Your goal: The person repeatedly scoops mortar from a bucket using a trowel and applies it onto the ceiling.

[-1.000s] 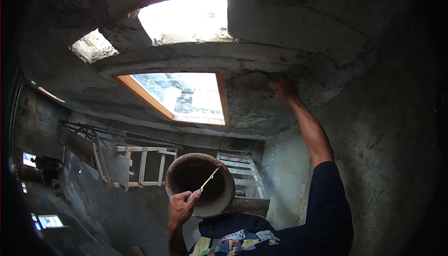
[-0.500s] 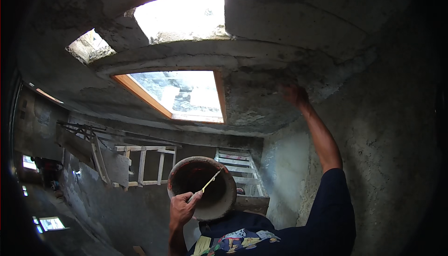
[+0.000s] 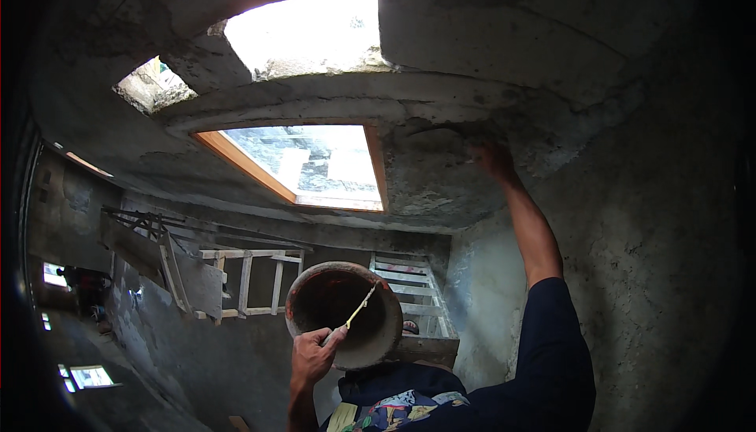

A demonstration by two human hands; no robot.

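My left hand (image 3: 313, 357) is closed on the near rim of a round, dark, mortar-stained bucket (image 3: 378, 333), held up with its mouth facing me. A thin yellow strip (image 3: 358, 310) runs from my fingers across the bucket's opening. My right hand (image 3: 490, 158) is raised overhead on a straight arm in a dark blue sleeve. It presses against a patch of rough grey plaster (image 3: 441, 172) on the ceiling, just right of a wood-framed opening (image 3: 303, 166). The fingers blend into the dark plaster, so I cannot tell whether they hold a tool.
A bright roof opening (image 3: 315, 30) and a smaller gap (image 3: 146, 85) break the concrete ceiling. Wooden scaffolding and a ladder-like frame (image 3: 244, 282) stand below on the left. A wooden stair (image 3: 413, 298) sits behind the bucket, and a rough grey wall (image 3: 654, 274) rises close on the right.
My right hand has slid a little to the right along the ceiling plaster. The left hand and the bucket stay where they were.
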